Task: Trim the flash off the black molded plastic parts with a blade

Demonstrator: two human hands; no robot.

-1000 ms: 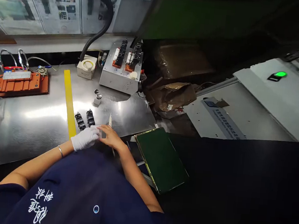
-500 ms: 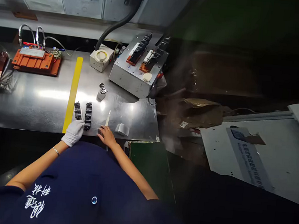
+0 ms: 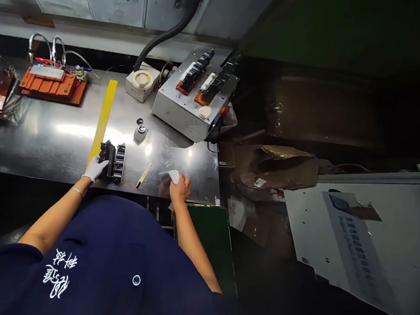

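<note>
My left hand (image 3: 95, 168), in a white glove, is closed on a black ribbed plastic part (image 3: 107, 153) near the table's front edge. Close against its right side lies a second black ribbed part (image 3: 119, 162). Bare, my right hand (image 3: 181, 188) is closed on a folded white cloth (image 3: 174, 176) over the right end of the table. Between the hands a slim pale craft knife (image 3: 143, 175) rests on the metal surface, touched by neither hand. Behind the knife stands a small metal-topped bottle (image 3: 141, 131).
A yellow strip (image 3: 105, 112) runs across the metal table (image 3: 62, 148). At the back right, a grey metal box (image 3: 178, 117) carries black parts on orange holders. An orange fixture (image 3: 49, 84) sits at the back left, and a white box (image 3: 142, 84) stands beside a black hose (image 3: 166, 34).
My right hand has left the knife, moved right and taken hold of the white cloth. My left hand has shifted slightly left and now grips the left black part, which looks turned.
</note>
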